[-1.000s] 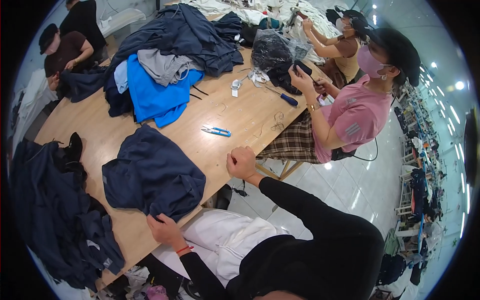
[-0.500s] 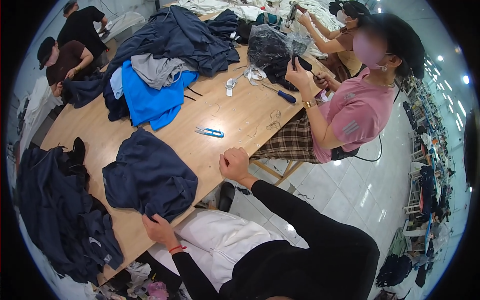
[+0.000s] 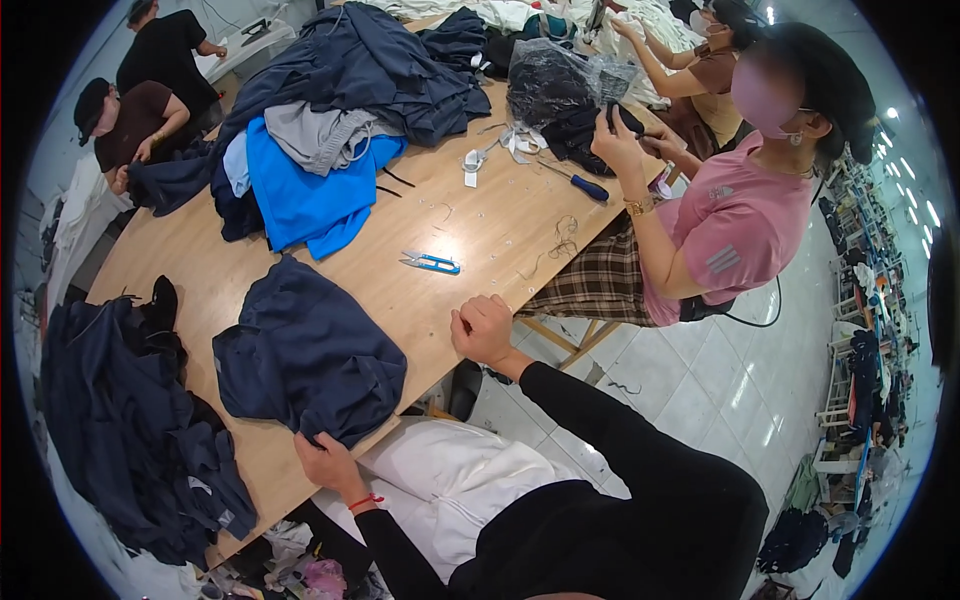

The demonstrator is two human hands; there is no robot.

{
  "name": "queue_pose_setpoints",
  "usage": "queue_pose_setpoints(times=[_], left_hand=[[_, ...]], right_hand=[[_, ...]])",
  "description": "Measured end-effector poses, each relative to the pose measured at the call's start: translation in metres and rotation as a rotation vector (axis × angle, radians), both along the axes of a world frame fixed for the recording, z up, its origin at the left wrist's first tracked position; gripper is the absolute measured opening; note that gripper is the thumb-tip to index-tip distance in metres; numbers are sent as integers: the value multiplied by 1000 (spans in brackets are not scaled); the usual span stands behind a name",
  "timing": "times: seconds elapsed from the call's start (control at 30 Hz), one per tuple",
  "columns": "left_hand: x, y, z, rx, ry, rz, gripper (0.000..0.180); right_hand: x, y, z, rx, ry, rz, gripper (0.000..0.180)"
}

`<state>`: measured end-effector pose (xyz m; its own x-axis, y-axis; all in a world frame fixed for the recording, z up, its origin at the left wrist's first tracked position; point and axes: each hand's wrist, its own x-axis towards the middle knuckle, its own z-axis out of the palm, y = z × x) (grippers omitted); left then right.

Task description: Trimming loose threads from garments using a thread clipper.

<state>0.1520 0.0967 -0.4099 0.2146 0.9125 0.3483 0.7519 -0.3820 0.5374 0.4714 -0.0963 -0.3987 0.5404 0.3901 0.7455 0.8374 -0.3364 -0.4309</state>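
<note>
A folded navy garment lies on the wooden table in front of me, close to the near edge. My left hand is at its near corner, with thumb and fingers closed on the cloth. My right hand rests as a loose fist on the table edge, to the right of the garment and apart from it; nothing shows in it. Blue-handled thread snips lie on the tabletop beyond my right hand.
A navy heap of garments hangs over the table's left end. Farther back lie a blue garment, grey shorts and a large navy pile. A screwdriver and loose threads lie near a co-worker in pink. Other people work behind.
The view has shifted slightly, so the table and my hands appear a little farther right. My hands keep their places and grip. A person at the far left has moved an arm outward.
</note>
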Motion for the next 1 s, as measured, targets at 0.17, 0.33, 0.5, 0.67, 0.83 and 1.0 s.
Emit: queue_pose_setpoints(times=[0.17,0.33,0.5,0.67,0.83,1.0], left_hand=[[-3,2,-8,10,26,21,35],[-5,2,-8,30,19,33,34],[-3,2,-6,23,28,44,33],[-4,1,-8,27,-2,38,31],[-5,3,-10,2,-33,30,32],[-11,7,-14,-8,-45,21,33]], right_hand=[[-2,-1,-1,-33,32,-9,29],[-4,2,1,-39,52,-8,31],[-1,0,2,-75,45,-2,31],[-2,1,4,-94,39,5,30],[-6,5,3,-155,23,-25,28],[-11,10,2,-121,35,-51,29]])
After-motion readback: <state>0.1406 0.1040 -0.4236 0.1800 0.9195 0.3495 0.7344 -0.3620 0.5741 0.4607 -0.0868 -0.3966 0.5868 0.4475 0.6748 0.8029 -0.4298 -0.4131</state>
